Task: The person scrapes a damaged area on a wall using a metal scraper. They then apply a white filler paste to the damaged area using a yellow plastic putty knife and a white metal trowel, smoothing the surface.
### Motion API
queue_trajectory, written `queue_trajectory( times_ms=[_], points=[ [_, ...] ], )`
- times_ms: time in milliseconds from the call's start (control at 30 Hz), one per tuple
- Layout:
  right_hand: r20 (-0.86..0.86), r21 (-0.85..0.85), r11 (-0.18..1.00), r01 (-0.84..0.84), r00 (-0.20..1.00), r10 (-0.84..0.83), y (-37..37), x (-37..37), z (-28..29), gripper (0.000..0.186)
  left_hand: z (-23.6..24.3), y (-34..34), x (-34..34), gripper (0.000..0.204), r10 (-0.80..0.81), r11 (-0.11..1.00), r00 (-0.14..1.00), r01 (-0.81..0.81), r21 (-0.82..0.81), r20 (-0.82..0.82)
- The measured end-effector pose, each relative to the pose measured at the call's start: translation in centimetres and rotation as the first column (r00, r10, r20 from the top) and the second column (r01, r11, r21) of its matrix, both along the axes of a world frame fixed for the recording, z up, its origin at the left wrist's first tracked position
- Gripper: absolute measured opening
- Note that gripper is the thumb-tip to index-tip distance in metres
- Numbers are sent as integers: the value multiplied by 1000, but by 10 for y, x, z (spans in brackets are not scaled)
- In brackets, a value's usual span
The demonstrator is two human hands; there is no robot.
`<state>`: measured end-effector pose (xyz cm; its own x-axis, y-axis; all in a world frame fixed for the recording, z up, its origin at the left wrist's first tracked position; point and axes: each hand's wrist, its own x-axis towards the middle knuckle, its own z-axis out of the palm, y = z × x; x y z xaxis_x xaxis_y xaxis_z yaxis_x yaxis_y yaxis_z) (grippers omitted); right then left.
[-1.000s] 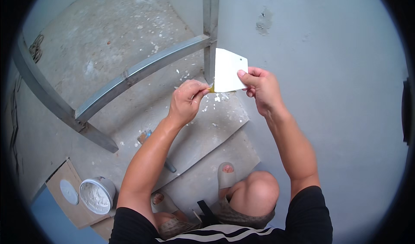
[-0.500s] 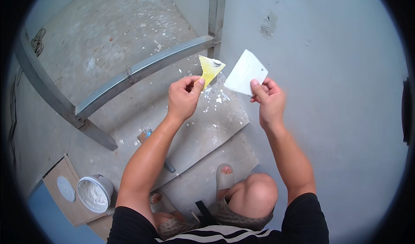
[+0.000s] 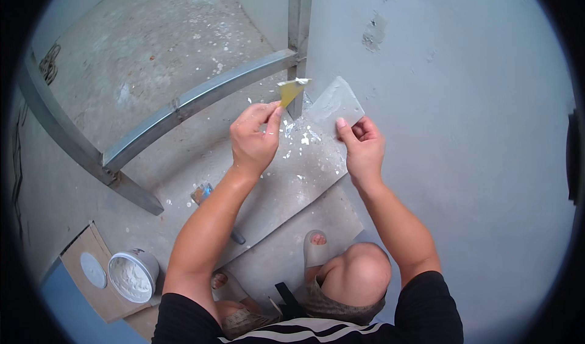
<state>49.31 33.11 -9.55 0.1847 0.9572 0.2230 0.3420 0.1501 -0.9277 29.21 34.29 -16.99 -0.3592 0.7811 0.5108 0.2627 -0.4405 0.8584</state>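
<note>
My left hand (image 3: pixel 255 138) pinches a small yellow scraper (image 3: pixel 290 89) with white putty along its top edge, held up in front of me. My right hand (image 3: pixel 363 146) grips the lower corner of a flat grey-white putty blade (image 3: pixel 334 103), tilted up to the left. The two tools are apart, the scraper just left of the blade. Both are raised above concrete steps (image 3: pixel 286 191), close to a grey plastered wall (image 3: pixel 463 131).
A metal railing (image 3: pixel 195 100) with an upright post (image 3: pixel 300 15) runs across the steps. A second scraper (image 3: pixel 202 193) lies on a step. A white tub of putty (image 3: pixel 132 275) and its lid (image 3: pixel 92 269) sit on cardboard at lower left. Rough patches mark the wall (image 3: pixel 373 33).
The two tools were touching a second ago; my hands have drawn them apart. The yellow scraper now carries putty on its edge, and the blade has tilted to show its greyer face.
</note>
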Motion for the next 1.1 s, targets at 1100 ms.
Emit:
queue_trajectory(
  times_ms=[1100],
  points=[
    [710, 382, 740, -553, 688, 148, -17, 23, -1, 13, -1, 5, -13, 33, -238, 806, 800, 479, -347, 551]
  ],
)
